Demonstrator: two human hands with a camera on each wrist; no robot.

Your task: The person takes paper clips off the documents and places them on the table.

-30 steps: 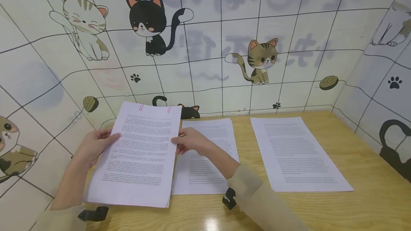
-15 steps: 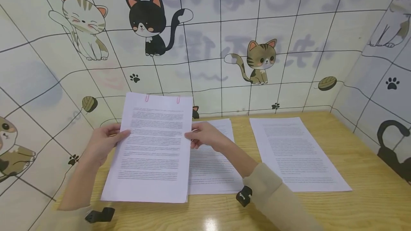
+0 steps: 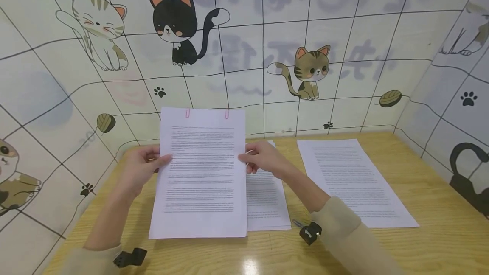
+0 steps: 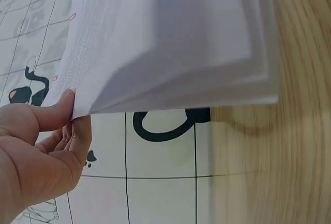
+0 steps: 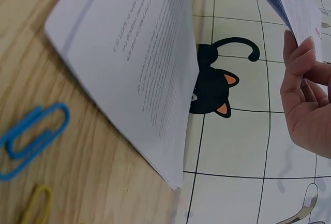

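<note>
Change: since a second ago the clipped stack [image 3: 201, 173] is carried rightward and raised more upright, and both hands are shifted with it.
Clipped stack: printed sheets held above the counter [image 3: 420, 245], lower edge near the front of it, overlapping the left part of the middle pile [image 3: 267, 198]; two pink clips [image 3: 188, 113] are seen on its top edge.
Left hand [image 3: 142, 172]: the stack's left edge is pinched, thumb on the printed face, fingers curled behind.
Right hand [image 3: 264, 160]: the stack's right edge is pinched, thumb in front, fingers behind.
Middle pile: laid flat on the counter, just right of the stack and partly hidden by it.
Right sheet [image 3: 353, 181]: laid flat, well right of the stack, apart from the middle pile.
Loose clips: a blue clip [image 5: 32, 138] and a yellow clip [image 5: 37, 206] are laid on the counter beside the middle pile's edge.
</note>
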